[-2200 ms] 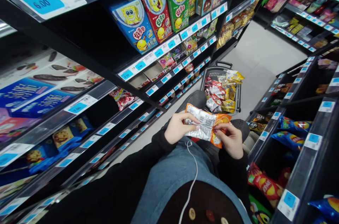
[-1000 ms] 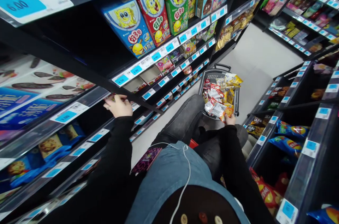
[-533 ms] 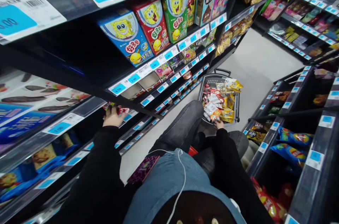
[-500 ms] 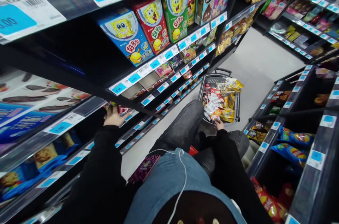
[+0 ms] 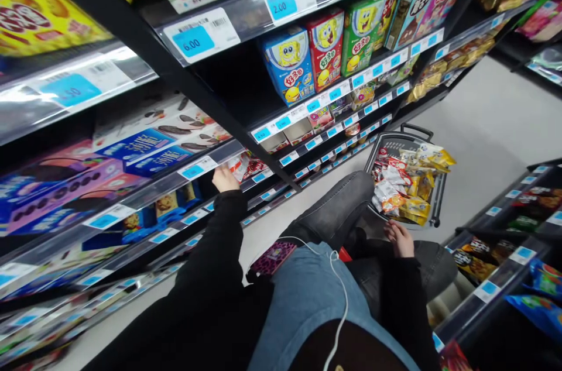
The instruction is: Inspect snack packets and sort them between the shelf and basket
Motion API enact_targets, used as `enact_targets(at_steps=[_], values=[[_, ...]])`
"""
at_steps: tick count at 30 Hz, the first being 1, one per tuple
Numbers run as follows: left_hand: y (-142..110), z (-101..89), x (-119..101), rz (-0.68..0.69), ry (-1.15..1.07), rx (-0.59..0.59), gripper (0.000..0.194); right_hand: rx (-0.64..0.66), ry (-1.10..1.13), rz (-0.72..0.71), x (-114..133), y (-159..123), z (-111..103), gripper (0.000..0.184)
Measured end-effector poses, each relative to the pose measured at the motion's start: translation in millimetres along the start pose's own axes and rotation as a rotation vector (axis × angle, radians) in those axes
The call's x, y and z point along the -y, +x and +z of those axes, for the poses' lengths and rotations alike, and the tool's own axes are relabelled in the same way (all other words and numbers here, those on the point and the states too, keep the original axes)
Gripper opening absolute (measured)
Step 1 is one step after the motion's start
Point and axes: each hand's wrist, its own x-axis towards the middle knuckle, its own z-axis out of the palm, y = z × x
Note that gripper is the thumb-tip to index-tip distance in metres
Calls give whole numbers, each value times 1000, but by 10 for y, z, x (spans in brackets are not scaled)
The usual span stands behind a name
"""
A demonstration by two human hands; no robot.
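My left hand (image 5: 225, 179) reaches into the left shelf just under a blue price tag. Its fingers close on a red-and-white snack packet (image 5: 244, 165) at the shelf front. My right hand (image 5: 400, 239) rests empty on my knee with its fingers loosely apart, just below a grey shopping basket (image 5: 397, 138). The basket stands on the floor and is heaped with yellow, red and silver snack packets (image 5: 406, 184). I crouch in dark jeans, with a white earphone cable hanging over my denim top.
Black shelves (image 5: 211, 99) on the left hold cartoon biscuit boxes (image 5: 325, 58), blue biscuit packs (image 5: 144, 146) and blue price tags. A lower shelf unit with crisp bags (image 5: 509, 242) stands on the right. A pale floor aisle (image 5: 487, 125) runs ahead past the basket.
The orange packet I held in both hands has gone into the basket. My left hand went to the shelf packets. My right hand drew back from the basket to my knee. The view swung.
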Motion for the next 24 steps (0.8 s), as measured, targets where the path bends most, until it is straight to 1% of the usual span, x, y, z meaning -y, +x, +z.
enact_targets(at_steps=[1, 2, 3, 4, 6, 7, 8, 10, 11, 12, 14, 16, 18, 20, 21, 23, 24], values=[[-57, -45, 20, -38, -80, -17, 39, 4, 7, -9, 21, -41, 17, 41], [-138, -88, 44, -78, -177, 5, 40, 14, 9, -16, 41, -85, 44, 41], [-245, -126, 71, -128, -279, 66, 41, 30, 7, -22, 60, -136, 85, 41], [-375, -158, 99, -209, -416, 142, 40, 51, 1, -30, 80, -195, 139, 41], [-691, -195, 137, -430, -668, 328, 37, 116, -21, -53, 127, -349, 287, 42], [-867, -198, 136, -525, -732, 428, 35, 166, -36, -68, 159, -446, 378, 42], [-1047, -189, 115, -587, -762, 533, 34, 232, -49, -84, 200, -555, 475, 41], [-1398, -146, -4, -665, -796, 767, 36, 425, -49, -120, 312, -794, 668, 41], [-1558, -118, -102, -681, -829, 887, 38, 520, -30, -136, 381, -914, 752, 43], [-1702, -93, -221, -695, -858, 995, 40, 578, -2, -165, 457, -1024, 819, 46], [-1932, -64, -501, -666, -930, 1168, 48, 601, 31, -267, 613, -1203, 889, 54], [-2080, -75, -785, -597, -965, 1340, 60, 553, 30, -385, 753, -1316, 865, 56], [-2161, -120, -1025, -496, -974, 1489, 83, 478, 26, -474, 860, -1375, 768, 55], [-2205, -172, -1196, -372, -974, 1570, 107, 418, 26, -529, 937, -1406, 641, 57], [-2223, -194, -1255, -312, -971, 1589, 113, 396, 22, -559, 969, -1417, 579, 59], [-2263, -221, -1330, -223, -959, 1612, 113, 359, -21, -647, 1031, -1435, 470, 61], [-2286, -227, -1350, -195, -950, 1622, 110, 347, -75, -704, 1062, -1445, 425, 59]])
